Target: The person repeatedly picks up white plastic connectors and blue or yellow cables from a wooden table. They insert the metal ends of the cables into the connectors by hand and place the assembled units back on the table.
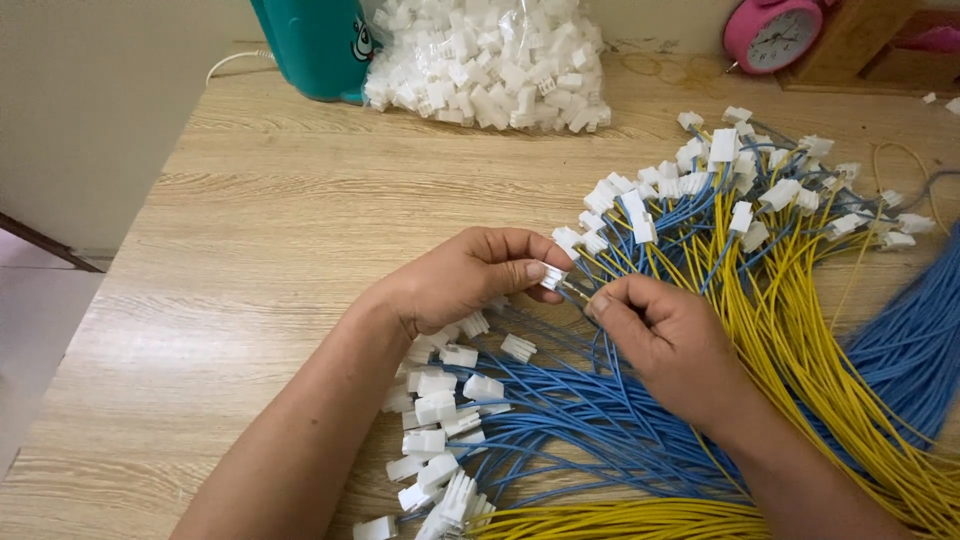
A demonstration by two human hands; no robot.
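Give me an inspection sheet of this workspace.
Surface: wooden table, pale grain.
Job's things: white connector pinched in left hand; right hand holds a wire end against it.
Clutter: bag of connectors, teal container.
Grippers: both hands bare, closed on their parts.
Cables: blue wires and yellow wires, many tipped with connectors.
Surroundings: pink clock, floor at left.

A bag of connectors (490, 65) lay at the table's (250, 250) far edge; a clock (771, 33) stood to its right; wire bundles (760, 330) spread nearer, right of centre.
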